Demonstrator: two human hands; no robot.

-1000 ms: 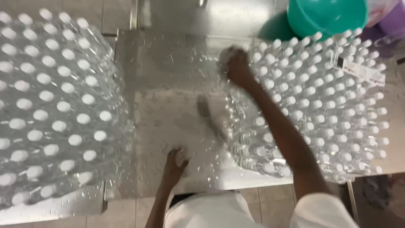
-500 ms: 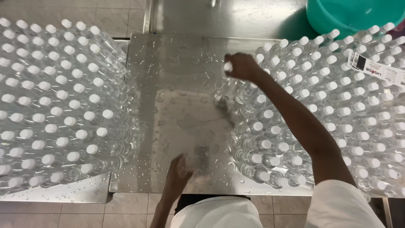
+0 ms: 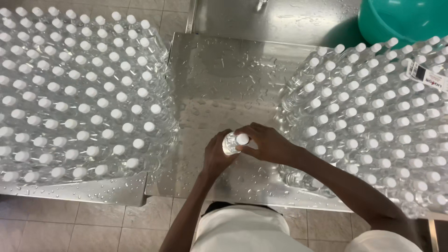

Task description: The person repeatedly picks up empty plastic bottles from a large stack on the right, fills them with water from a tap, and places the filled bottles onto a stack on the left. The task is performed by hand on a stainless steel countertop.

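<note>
A clear plastic bottle with a white cap (image 3: 234, 141) stands upright on the wet steel table (image 3: 224, 74), near its front edge. My left hand (image 3: 216, 154) wraps around the bottle's body from the left. My right hand (image 3: 268, 143) holds the bottle near its cap from the right. Both forearms reach in from the bottom of the view.
A dense block of several capped clear bottles (image 3: 79, 93) fills the left side. Another block of capped bottles (image 3: 373, 121) fills the right, one with a white tag (image 3: 425, 75). A teal basin (image 3: 401, 18) sits at the back right. Tiled floor (image 3: 93, 224) lies below.
My right hand left the right-hand block of bottles and came to the table's front middle with one bottle. My left hand rose from the table edge and closed on that bottle.
</note>
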